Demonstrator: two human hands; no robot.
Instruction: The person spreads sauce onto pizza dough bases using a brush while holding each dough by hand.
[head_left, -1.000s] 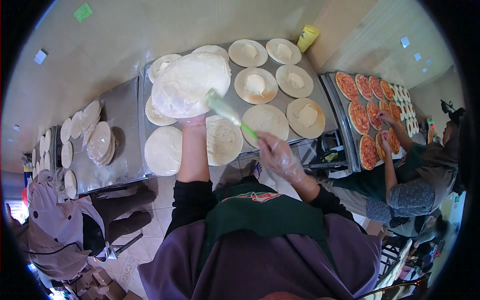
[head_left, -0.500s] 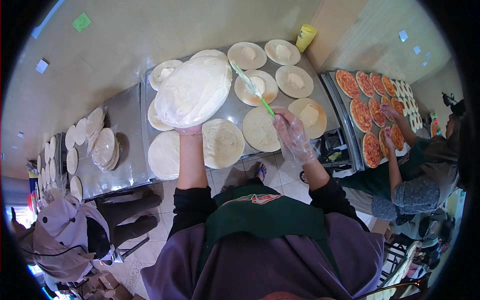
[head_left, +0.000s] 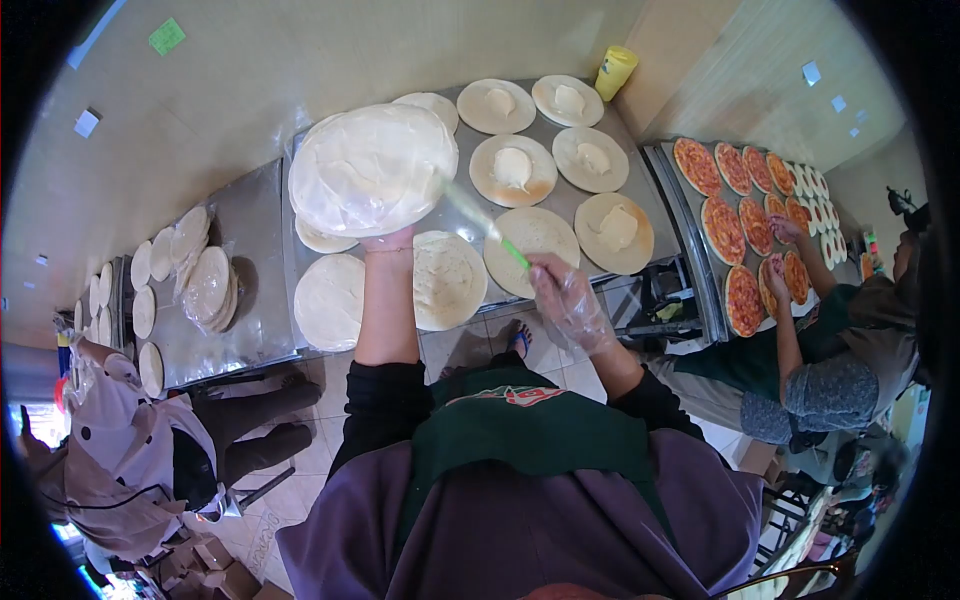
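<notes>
A round pizza base (head_left: pixel 365 170) coated with white spread rests on my left hand (head_left: pixel 388 241), which supports it from below; most of its fingers are hidden. My right hand (head_left: pixel 568 300), in a clear plastic glove, is closed around the green handle of a spatula (head_left: pixel 512 250). Its pale blade is blurred by motion and reaches the right edge of the raised base. Beneath my hands, a base with a rough bare-looking surface (head_left: pixel 447 282) and a spread-covered base (head_left: pixel 330 302) lie on the metal table (head_left: pixel 470 225).
Several bases with a dollop of white spread (head_left: pixel 513 168) occupy the table's right half. A yellow cup (head_left: pixel 615 73) stands at the back corner. Plastic-wrapped bases (head_left: pixel 210 290) lie on the left table. A co-worker (head_left: pixel 840 340) handles red-sauced pizzas (head_left: pixel 722 230) at right; another person (head_left: pixel 140 450) stands left.
My left hand has moved the raised base slightly left. My right hand has come left and lower, and the spatula blade has dropped along the base's right edge.
</notes>
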